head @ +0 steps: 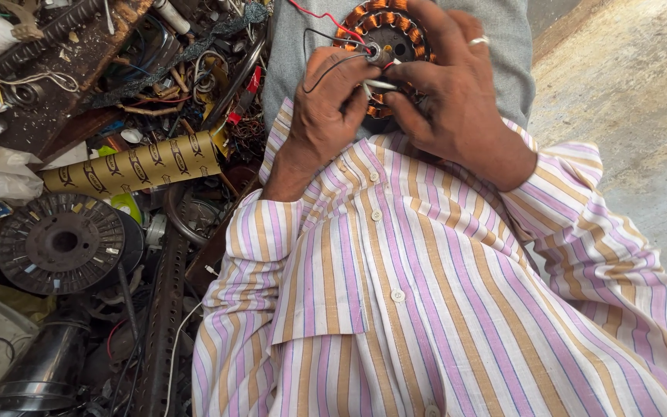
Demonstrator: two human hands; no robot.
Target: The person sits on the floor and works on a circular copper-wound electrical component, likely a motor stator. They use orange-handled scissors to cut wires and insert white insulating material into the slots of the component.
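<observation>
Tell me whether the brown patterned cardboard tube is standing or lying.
Lying. The cardboard tube rests on its side across the clutter, its long axis running nearly level.

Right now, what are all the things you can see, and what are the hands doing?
Motor stator: one, copper-orange coils, on the lap, held by both hands.
Thin wires: red and black, running to the stator.
Cardboard tube: one, brown, left of the shirt.
Slotted round core: one, dark, lower left.
Perforated metal strip: one, rusty dark, left.
Left hand: on the stator, pinching wires.
Right hand: ring on one finger, gripping the stator.
</observation>
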